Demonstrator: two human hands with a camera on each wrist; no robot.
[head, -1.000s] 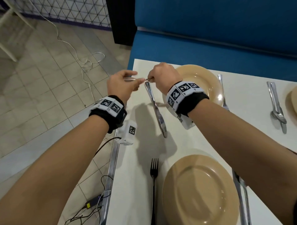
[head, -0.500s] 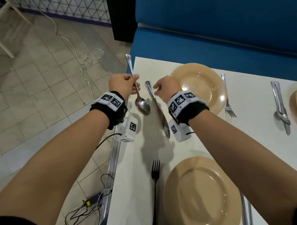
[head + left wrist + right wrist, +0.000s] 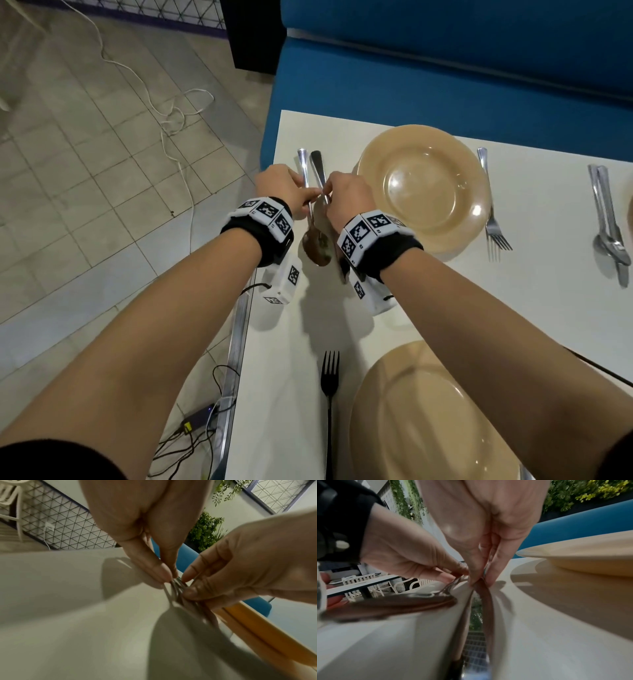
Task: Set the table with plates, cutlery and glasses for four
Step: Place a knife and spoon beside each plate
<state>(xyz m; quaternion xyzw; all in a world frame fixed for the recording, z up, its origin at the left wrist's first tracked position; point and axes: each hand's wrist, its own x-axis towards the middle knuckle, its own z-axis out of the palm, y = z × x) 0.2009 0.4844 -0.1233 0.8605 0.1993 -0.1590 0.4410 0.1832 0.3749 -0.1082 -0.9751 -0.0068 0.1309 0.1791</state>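
A steel spoon [image 3: 315, 245] [image 3: 393, 601] and a steel knife [image 3: 318, 169] [image 3: 481, 608] lie side by side on the white table [image 3: 548, 308], left of the far tan plate [image 3: 423, 186]. My left hand [image 3: 279, 186] [image 3: 169, 574] pinches the spoon's handle. My right hand [image 3: 346, 198] [image 3: 479, 580] pinches the knife's handle between thumb and fingers. Both pieces are low at the tabletop; the knife's blade is partly hidden under my right wrist.
A near tan plate [image 3: 428, 421] has a dark fork [image 3: 329, 394] at its left. A fork [image 3: 493, 219] lies right of the far plate, and a spoon-and-knife pair [image 3: 609, 226] further right. A blue bench [image 3: 445, 68] runs behind; the table's left edge [image 3: 239, 342] drops to the tiled floor.
My left hand took the spoon, turned it handle-away and brought it down beside the knife. Both hands have come down to the table left of the far plate.
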